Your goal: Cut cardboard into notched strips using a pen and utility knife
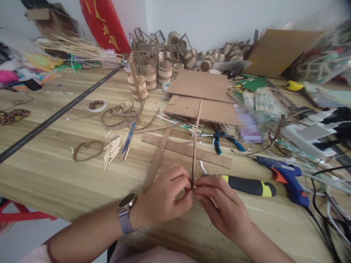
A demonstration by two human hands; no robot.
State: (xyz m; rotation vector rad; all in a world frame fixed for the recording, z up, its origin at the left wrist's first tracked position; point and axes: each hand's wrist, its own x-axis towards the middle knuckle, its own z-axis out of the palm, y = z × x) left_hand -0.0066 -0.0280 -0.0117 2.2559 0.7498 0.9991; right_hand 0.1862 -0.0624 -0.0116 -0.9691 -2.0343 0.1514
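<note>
A narrow corrugated cardboard strip [195,149] runs from the cardboard sheets down to both hands, its edge turned up. My left hand [171,191], with a watch on the wrist, pinches its near end from the left. Fingertips of my right hand [219,202] close on the same end from the right, nearly touching the left ones. Beside the right hand lies a black and yellow cutter [246,185]. Flat cardboard strips [186,149] lie beyond the hands. Short wooden sticks [112,151] are piled to the left, near a cardboard ring [88,150].
A blue glue gun [287,177] with cables lies at the right. Blue-handled pliers [219,140] sit behind the cutter. Stacked cardboard sheets [201,86] and small stick buckets [165,71] stand farther back. A long dark metal bar [63,111] crosses the left side.
</note>
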